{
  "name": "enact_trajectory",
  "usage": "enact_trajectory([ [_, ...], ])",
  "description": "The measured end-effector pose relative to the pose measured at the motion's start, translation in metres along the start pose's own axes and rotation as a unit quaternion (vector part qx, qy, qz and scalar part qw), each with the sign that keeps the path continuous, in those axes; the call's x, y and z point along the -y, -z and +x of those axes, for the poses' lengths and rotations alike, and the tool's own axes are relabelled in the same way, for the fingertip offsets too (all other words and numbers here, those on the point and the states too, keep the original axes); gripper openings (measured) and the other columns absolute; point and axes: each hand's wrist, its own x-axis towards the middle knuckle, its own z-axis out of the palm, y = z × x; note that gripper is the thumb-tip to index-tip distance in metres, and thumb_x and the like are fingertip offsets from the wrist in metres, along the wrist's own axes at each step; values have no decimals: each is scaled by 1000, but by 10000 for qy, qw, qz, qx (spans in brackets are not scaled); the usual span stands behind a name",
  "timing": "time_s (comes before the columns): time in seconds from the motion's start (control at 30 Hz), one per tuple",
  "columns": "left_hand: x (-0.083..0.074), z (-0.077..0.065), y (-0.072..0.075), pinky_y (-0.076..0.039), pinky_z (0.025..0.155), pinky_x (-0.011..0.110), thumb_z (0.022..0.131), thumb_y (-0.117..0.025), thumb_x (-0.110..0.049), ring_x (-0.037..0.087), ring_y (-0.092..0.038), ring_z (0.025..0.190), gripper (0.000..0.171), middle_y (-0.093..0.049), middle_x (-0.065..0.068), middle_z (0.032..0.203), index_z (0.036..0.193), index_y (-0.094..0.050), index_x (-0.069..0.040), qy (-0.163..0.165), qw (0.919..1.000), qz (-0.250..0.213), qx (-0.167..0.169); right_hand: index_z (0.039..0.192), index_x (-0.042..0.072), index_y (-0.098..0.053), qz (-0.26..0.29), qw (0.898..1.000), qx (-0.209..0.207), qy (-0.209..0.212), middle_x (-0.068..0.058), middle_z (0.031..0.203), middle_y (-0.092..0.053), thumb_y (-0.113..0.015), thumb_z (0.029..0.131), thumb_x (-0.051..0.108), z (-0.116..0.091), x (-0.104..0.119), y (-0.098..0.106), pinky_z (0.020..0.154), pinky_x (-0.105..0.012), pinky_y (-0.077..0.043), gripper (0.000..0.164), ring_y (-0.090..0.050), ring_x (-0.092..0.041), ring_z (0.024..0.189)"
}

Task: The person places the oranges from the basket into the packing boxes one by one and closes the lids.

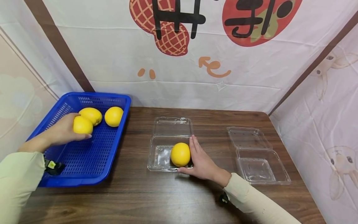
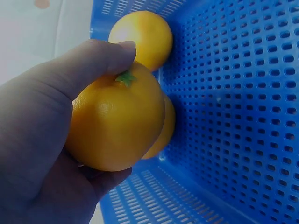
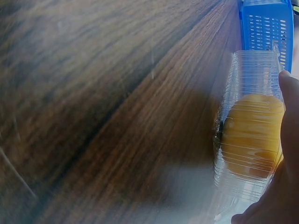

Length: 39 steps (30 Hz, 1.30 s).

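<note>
Pale yellow-green sleeves (image 1: 20, 183) come closest, reaching in over the brown wood-grain tabletop (image 1: 139, 199). Hands well apart. Left hand (image 1: 65, 129): thumb and fingers curled round a round yellow-orange fruit (image 1: 83, 126) with a green star-shaped stem mark, inside a blue perforated plastic basket (image 1: 84, 182). Two similar fruits, one just beside it (image 1: 93, 115) and one by the basket's right wall (image 1: 114, 117), share the basket; whether the held one touches its neighbour, I cannot tell.

Right hand (image 1: 202, 163): fingers straight along the right side of a clear hinged plastic box (image 1: 160, 155), thumb at its near rim. One yellow-orange fruit (image 1: 180, 154) sits in the box's right half; the lid (image 1: 172, 127) lies folded back.

Technique, my judgement: grip round the fruit's widest part, since the glossy, lightly pebbled skin may slip; lift straight up past the neighbours. Brace the box lightly, as thin ribbed walls probably flex.

Materials: basket stiff, slotted sides, holed floor. Second clear hinged box (image 1: 255, 169) lies farther right, lid back, floor ribbed.
</note>
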Motion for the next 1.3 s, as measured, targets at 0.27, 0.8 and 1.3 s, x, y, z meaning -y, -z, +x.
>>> enact_trajectory([
  [0.27,-15,-3,6,-50,65,40,80,-87,-31,41,-57,90,102,-48,41,119,138,-27,26,93,9998,-54,140,160,-5,2,49,10000,6,-10,-24,168,4,-73,83,66,0,1,1,118,-51,-27,128,-9,-34,154],
  [0.8,-32,-3,9,-51,68,43,79,-88,-30,42,-57,92,101,-48,40,121,140,-27,24,-62,9999,-64,108,160,-5,1,40,10000,24,-3,-24,168,4,-72,83,67,0,1,3,118,-51,-27,128,-9,-33,155],
  [1.3,-53,-2,8,-53,74,55,78,-89,-29,45,-57,98,101,-45,39,128,144,-29,19,-329,9994,-67,51,160,-3,2,52,10000,-8,-5,-24,168,4,-73,83,67,1,0,3,118,-52,-28,128,-9,-33,154],
])
